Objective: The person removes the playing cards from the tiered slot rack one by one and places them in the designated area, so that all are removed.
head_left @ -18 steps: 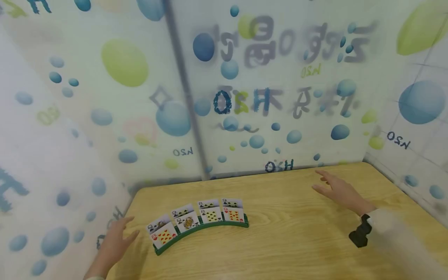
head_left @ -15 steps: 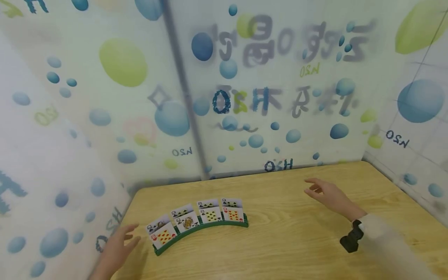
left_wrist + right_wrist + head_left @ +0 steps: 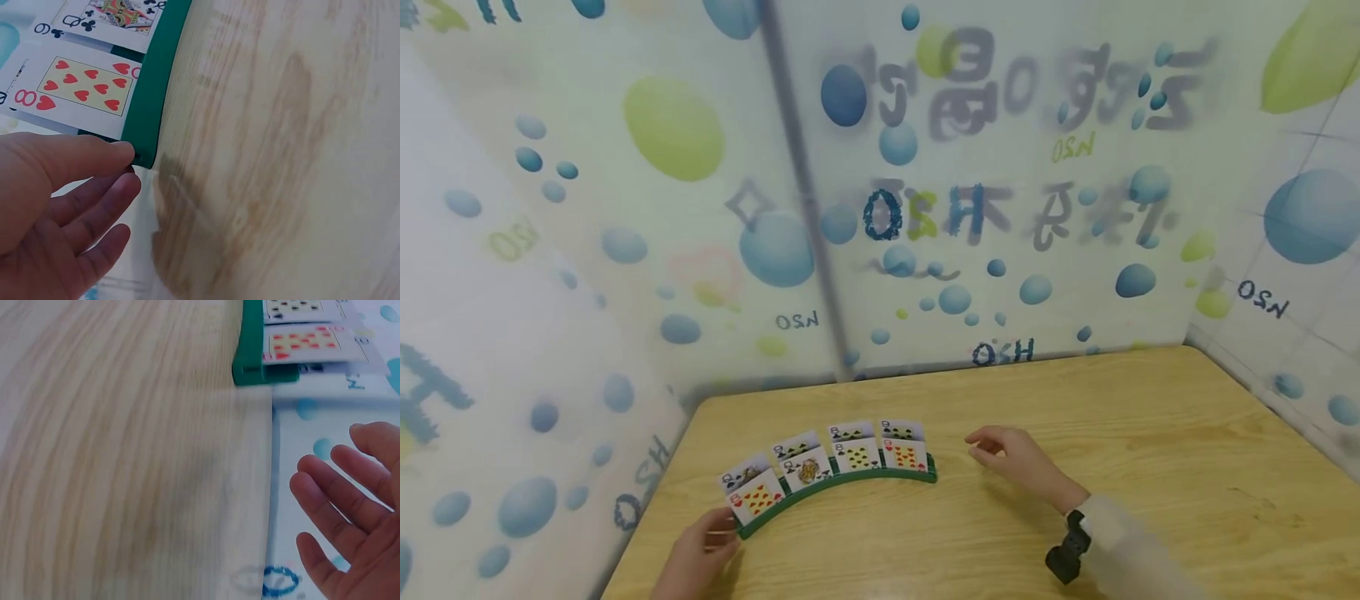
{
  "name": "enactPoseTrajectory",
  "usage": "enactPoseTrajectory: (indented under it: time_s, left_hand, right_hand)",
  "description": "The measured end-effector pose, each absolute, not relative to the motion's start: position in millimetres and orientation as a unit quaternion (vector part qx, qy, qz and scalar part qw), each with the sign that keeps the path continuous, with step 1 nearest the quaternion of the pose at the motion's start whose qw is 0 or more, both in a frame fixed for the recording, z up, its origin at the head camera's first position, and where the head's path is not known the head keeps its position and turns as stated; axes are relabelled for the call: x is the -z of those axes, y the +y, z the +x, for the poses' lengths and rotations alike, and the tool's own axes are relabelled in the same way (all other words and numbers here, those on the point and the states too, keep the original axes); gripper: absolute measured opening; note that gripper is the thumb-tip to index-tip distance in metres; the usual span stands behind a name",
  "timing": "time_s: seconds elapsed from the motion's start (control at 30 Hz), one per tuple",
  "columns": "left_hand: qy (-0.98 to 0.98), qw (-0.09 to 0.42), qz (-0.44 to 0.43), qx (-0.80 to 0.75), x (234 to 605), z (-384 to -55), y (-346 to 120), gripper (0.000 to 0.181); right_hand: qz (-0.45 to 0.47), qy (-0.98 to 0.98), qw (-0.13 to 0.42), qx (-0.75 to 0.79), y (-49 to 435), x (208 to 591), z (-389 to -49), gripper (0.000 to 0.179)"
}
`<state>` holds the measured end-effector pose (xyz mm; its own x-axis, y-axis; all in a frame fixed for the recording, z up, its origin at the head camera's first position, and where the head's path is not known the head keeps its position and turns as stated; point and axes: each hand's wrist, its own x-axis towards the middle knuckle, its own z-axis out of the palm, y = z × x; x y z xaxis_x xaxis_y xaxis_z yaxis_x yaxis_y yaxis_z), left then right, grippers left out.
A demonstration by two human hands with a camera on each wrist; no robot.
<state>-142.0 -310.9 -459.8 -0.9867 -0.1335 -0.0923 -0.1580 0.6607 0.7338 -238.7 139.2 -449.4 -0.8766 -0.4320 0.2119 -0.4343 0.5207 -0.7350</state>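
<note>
A curved green card holder [image 3: 848,478] stands on the wooden table with playing cards upright in two rows. Its front row has an eight of hearts [image 3: 757,497] at the left, a queen of clubs [image 3: 807,470], a black eight [image 3: 857,456] and a red number card [image 3: 906,455]. My left hand [image 3: 700,550] pinches the holder's left end; in the left wrist view its thumb [image 3: 103,154] lies along the end, beneath the eight of hearts. My right hand [image 3: 1018,458] hovers to the right of the holder, apart from it, fingers relaxed and holding nothing.
The wooden table [image 3: 1112,417] reaches back to a pale wall [image 3: 1060,325] printed with blue and green bubbles. Another wall [image 3: 475,300] rises along the left side. A black device [image 3: 1067,550] is strapped to my right wrist.
My left hand has moved right to the holder's left end and taken hold there. My right hand has swept left across the table towards the holder's right end.
</note>
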Motion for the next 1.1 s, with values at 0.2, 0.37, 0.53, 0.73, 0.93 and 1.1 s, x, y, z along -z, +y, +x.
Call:
enactPoseTrajectory:
  time_s: [0.2,0.37,0.53,0.73,0.93,1.1]
  left_hand:
    - [0.909,0.008,-0.094,-0.406,467,-146,-311,0.037]
    - [0.910,0.013,-0.109,-0.400,468,-149,-312,0.032]
    - [0.913,0.018,-0.115,-0.390,468,-150,-313,0.031]
    - [0.906,0.026,-0.119,-0.406,470,-149,-314,0.033]
    - [0.901,0.012,-0.106,-0.421,471,-150,-314,0.031]
    - [0.900,0.009,-0.102,-0.424,470,-151,-312,0.029]
  right_hand:
    - [0.260,-0.866,-0.017,-0.427,115,454,-241,0.023]
    - [0.264,-0.862,-0.025,-0.432,102,454,-241,0.019]
    - [0.261,-0.862,-0.039,-0.433,95,454,-240,0.016]
    - [0.270,-0.860,-0.047,-0.430,90,453,-239,0.013]
    - [0.273,-0.859,-0.058,-0.429,84,452,-241,0.010]
    - [0.272,-0.867,-0.052,-0.414,81,457,-244,0.007]
